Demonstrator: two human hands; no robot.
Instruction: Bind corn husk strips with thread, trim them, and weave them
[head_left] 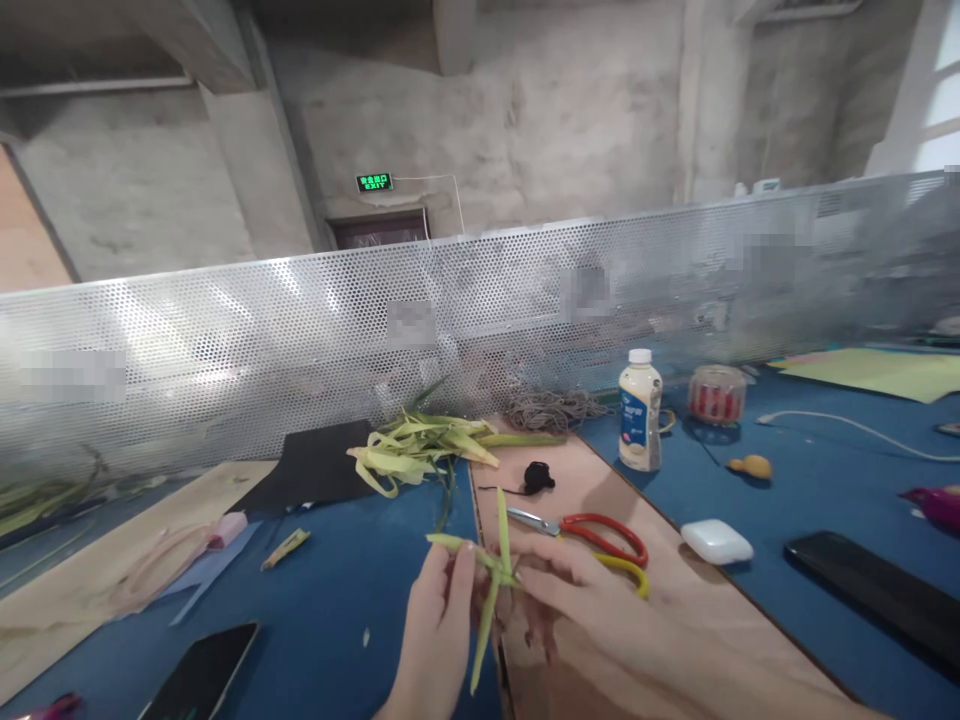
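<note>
Several narrow green leaf strips (486, 620) cross one another in a small woven star just above the table. My left hand (441, 605) pinches the strips on the left, one end sticking out past the fingertips. From the other side my right hand (577, 590) is closed on the strips near the crossing; its fingertips partly hide them. Close beyond that hand lie scissors or snips (600, 535) with one red and one yellow handle. A small black ball of cord (538, 477) rests farther back. Behind it is a loose heap of pale green leaves (431, 445).
A white-capped bottle (640, 415), a clear round container (716, 395) and a white case (716, 541) stand to the right. Dark phones lie at the left (201, 672) and right (874, 590). A perforated metal screen (300, 340) closes off the back.
</note>
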